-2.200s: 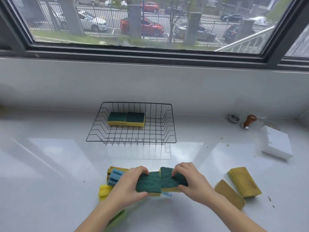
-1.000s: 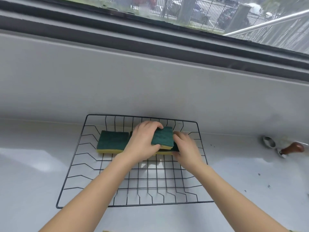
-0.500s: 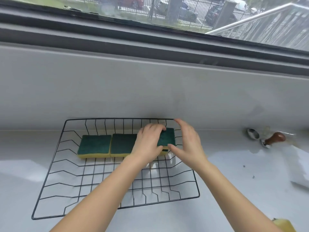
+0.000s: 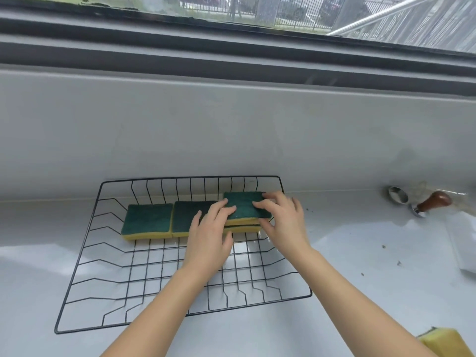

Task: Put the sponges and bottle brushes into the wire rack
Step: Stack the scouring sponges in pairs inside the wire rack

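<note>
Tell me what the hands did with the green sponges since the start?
Both hands carried two green sponges from the counter into the wire rack and stacked them at the row's right end. The left hand and right hand now rest flat on the stacked sponges. The two sponges already in the rack stayed put.

counter (image 4: 360, 292), white | wire rack (image 4: 85, 276) | wooden-handled tamper (image 4: 430, 203) | yellow sponge (image 4: 445, 343)

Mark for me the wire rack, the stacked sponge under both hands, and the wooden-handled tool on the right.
wire rack (image 4: 296, 296): head view, on its front right rim wire.
stacked sponge (image 4: 243, 202): head view, on its green top face.
wooden-handled tool (image 4: 435, 202): head view, on the brown handle.
</note>
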A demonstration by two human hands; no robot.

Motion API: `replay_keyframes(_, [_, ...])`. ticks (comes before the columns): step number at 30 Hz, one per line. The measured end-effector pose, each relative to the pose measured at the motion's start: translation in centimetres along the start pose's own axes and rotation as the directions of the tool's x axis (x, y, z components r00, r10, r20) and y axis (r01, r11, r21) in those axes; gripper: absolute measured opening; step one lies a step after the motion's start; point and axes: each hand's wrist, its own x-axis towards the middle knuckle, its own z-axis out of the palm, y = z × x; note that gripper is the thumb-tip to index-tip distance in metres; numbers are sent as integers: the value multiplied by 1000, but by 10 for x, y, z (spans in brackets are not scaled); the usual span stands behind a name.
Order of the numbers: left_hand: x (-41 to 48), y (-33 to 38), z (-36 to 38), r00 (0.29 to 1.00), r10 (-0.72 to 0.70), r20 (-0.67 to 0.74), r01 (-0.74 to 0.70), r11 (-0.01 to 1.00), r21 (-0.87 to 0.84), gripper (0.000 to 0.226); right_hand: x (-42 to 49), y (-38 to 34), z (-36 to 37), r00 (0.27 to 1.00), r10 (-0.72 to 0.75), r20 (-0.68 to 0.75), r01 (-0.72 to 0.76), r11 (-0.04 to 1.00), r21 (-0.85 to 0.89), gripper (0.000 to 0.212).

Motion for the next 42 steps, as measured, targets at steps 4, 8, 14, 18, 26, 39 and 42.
replay_keyframes(4, [-4,8,1,997,-55,48,55,998,-5,58,1,-2,1,1000,14,6,-13,996,-90,36])
replay_keyframes(8, [-3,17,-11,985,-81,154,80,997,14,64,-4,-11,-9,995,46,83,-32,985,-167,43])
replay_keyframes(14, [-33,58,-60,995,-48,88,42,997,61,78,-41,-42,-48,998,50,39,-47,996,-69,58])
replay_keyframes(18, [-61,91,-91,1000,6,17,-8,995,99,79,-73,-55,-87,1000,-7,-20,7,1000,-22,57])
replay_keyframes(26, [-123,173,-90,990,134,38,-138,982,129,78,-153,-38,-154,996,-30,-80,32,999,15,55])
replay_keyframes(39, [-218,267,50,743,411,528,-528,845,86,71,-273,103,-194,961,278,-5,-278,959,-63,48])
replay_keyframes(42, [-236,275,79,676,391,624,-544,837,65,70,-299,138,-193,923,382,54,-378,923,-73,47])
